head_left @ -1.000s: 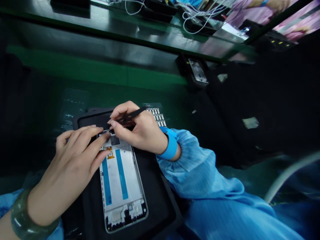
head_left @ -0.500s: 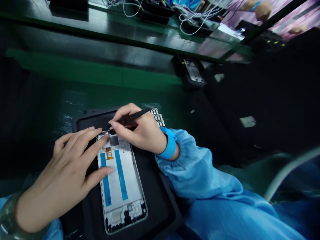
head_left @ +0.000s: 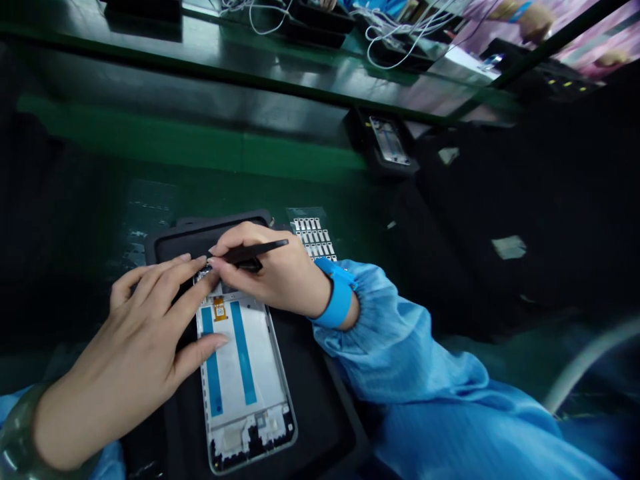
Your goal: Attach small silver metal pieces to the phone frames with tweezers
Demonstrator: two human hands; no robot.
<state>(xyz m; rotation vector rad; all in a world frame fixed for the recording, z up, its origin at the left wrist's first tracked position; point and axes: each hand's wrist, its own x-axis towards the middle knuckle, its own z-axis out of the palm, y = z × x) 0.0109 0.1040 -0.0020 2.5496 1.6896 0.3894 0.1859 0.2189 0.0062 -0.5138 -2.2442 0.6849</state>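
A phone frame (head_left: pixel 257 360) with two blue strips and an orange flex connector (head_left: pixel 220 310) lies on a black foam tray (head_left: pixel 320 407). My left hand (head_left: pixel 143 327) rests over its upper left edge, fingers spread and stretched out, thumb on the metal plate. Pinched in my right hand (head_left: pixel 280 270) are black tweezers (head_left: pixel 260 249), slanting down to the top edge of the frame. Their tips are hidden by my fingers. Beside my right wrist lies a clear sheet with rows of small metal pieces (head_left: pixel 314 237).
Another phone frame (head_left: pixel 389 140) sits in a black holder toward the back. Dark foam (head_left: pixel 540 200) with bits of tape fills the right side. A shelf (head_left: pixel 225 60) with white cables (head_left: pixel 400 40) runs across the back, where a person in pink (head_left: pixel 535 27) is partly visible.
My right hand with the tweezers has shifted slightly left and down, closer to my left fingertips, and the tweezers lie flatter. More of the sheet of metal pieces shows. My left hand stays put.
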